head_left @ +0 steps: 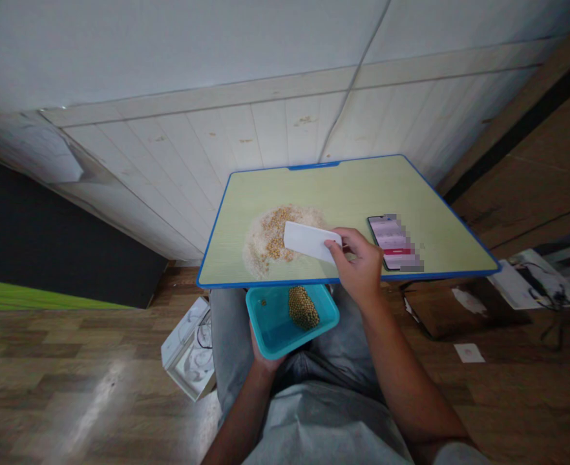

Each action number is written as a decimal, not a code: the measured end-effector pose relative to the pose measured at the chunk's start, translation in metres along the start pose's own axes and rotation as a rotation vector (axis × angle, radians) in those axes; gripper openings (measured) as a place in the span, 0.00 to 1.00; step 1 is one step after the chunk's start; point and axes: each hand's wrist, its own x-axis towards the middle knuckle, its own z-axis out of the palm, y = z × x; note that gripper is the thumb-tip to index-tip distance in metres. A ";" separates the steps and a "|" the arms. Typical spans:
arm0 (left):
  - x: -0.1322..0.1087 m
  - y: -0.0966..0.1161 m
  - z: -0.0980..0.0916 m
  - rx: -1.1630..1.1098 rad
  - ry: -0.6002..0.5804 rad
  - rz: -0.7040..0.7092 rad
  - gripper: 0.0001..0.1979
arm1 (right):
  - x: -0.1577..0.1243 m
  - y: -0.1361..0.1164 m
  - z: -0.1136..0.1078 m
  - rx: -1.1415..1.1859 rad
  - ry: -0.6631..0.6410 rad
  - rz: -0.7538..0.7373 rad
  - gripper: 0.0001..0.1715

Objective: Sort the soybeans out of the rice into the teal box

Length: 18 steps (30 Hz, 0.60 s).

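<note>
My right hand (361, 261) pinches the right end of a flat white card (309, 240). The card hovers over or touches a spread pile of white rice-like grains (254, 248) mixed with yellowish beans (276, 247); I cannot tell which. My left hand (264, 355) holds a turquoise plastic tub (273, 323) from below, in my lap under the table's near edge. Most of its fingers are hidden by the tub. Inside the tub, a heap of round yellowish beans (303, 309) lies to the right, with a few loose ones at the left.
A low folding table (353, 187) with a blue rim stands against a white panelled wall. On its right side lies a phone (394, 242) with its screen lit. An open white box (188, 352) sits on the floor at left, and a brown box (444, 307) at right.
</note>
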 end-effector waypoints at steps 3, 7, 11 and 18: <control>0.001 0.000 -0.002 0.003 0.022 -0.001 0.39 | -0.002 -0.001 -0.002 0.017 -0.035 -0.005 0.06; 0.001 -0.001 -0.005 0.002 0.064 0.002 0.38 | -0.004 -0.001 -0.004 0.025 -0.009 -0.012 0.06; 0.002 -0.001 -0.005 0.001 0.108 0.022 0.37 | -0.004 0.000 -0.006 0.026 -0.035 -0.007 0.06; 0.001 0.001 0.004 0.019 0.157 0.035 0.37 | -0.008 -0.002 -0.009 0.064 -0.037 -0.006 0.06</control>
